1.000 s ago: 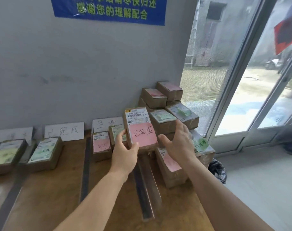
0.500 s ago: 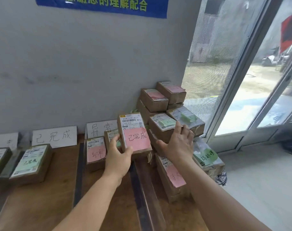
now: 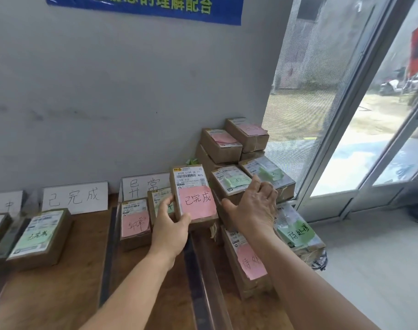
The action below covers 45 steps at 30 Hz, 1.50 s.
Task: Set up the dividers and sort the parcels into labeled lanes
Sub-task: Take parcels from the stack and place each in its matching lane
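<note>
My left hand (image 3: 170,231) grips the lower left corner of a brown parcel (image 3: 191,184) and holds it tilted up; a pink note on its front reads 已完成. My right hand (image 3: 254,208) hovers just right of it with loosely curled fingers and holds nothing. Dark metal dividers (image 3: 107,246) (image 3: 199,282) run across the wooden table (image 3: 67,289) and split it into lanes. White lane cards lean on the wall: 已完成 (image 3: 74,198) and 异常 (image 3: 143,186). A pink-note parcel (image 3: 134,222) lies in the 异常 lane and a green-note parcel (image 3: 37,235) in the 已完成 lane.
A pile of unsorted parcels (image 3: 223,146) is stacked in the corner at the table's right end, with a pink-note box (image 3: 247,260) and a plastic-wrapped green-note parcel (image 3: 297,232) in front. Glass doors (image 3: 346,139) stand to the right. Another lane card (image 3: 5,203) is at far left.
My right hand has come off the parcel's right side and its fingers have curled. My left hand keeps holding the parcel. The view has shifted slightly left and down.
</note>
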Available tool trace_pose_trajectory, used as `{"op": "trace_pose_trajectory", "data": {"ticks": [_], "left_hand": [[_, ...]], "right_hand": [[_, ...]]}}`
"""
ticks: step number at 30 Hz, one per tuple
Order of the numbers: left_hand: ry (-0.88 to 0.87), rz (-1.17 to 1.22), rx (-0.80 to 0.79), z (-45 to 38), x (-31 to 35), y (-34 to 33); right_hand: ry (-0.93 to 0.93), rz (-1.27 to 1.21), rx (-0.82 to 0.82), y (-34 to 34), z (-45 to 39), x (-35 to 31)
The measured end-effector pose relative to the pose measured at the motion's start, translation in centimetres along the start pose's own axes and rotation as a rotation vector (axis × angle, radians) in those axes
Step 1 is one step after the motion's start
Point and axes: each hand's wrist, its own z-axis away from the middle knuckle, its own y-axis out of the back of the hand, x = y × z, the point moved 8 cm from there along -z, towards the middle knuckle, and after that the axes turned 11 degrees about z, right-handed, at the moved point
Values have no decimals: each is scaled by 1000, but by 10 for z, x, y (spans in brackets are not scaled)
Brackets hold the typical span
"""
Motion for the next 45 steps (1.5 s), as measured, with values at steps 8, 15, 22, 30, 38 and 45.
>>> {"op": "trace_pose_trajectory", "data": {"ticks": [8, 15, 22, 30, 38, 45], "left_hand": [[-3, 0, -2, 5, 2, 0], [-9, 2, 7, 9, 0, 0], [-9, 11, 16, 11, 0, 0], [-11, 16, 22, 15, 6, 6], [-65, 66, 82, 25, 24, 31], [-84, 48, 176, 44, 30, 76]], "right_hand": [[12, -12, 12, -1, 2, -3], [47, 24, 37, 1, 0, -7], [36, -36, 19, 2, -2, -7], [50, -180, 50, 17, 10, -8], [91, -434, -5, 30, 30, -22], [163, -556, -86, 31, 49, -56]]}}
